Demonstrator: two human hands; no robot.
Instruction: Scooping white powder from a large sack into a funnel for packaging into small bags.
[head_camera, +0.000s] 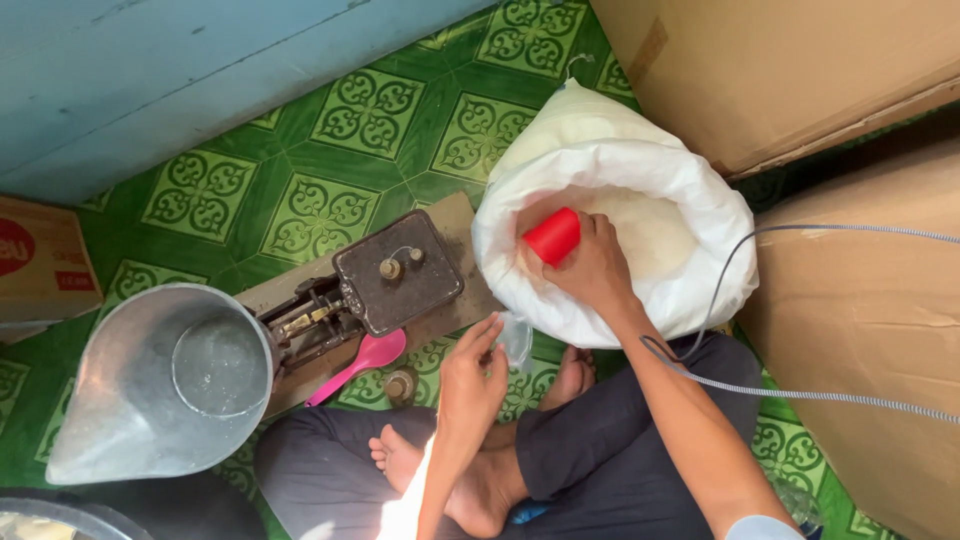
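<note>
Sitting cross-legged on the green tiled floor (330, 130), a small clear bag (517, 338) is being pinched between the fingers of the left hand (470, 375). Beyond it, a red cup (552, 236) is being gripped by the right hand (592, 268), fingers wrapped around it, inside the open white sack (620, 160) of white grain. A pink spoon (362, 362) is lying against the scale (395, 280), beside a metal scoop (160, 385).

Green patterned tile floor (320, 210) carried a white sack (690, 290) upper right, balance scale (370, 290) centre, metal scoop pan (160, 385) lower left, cardboard boxes (860, 340) right.
</note>
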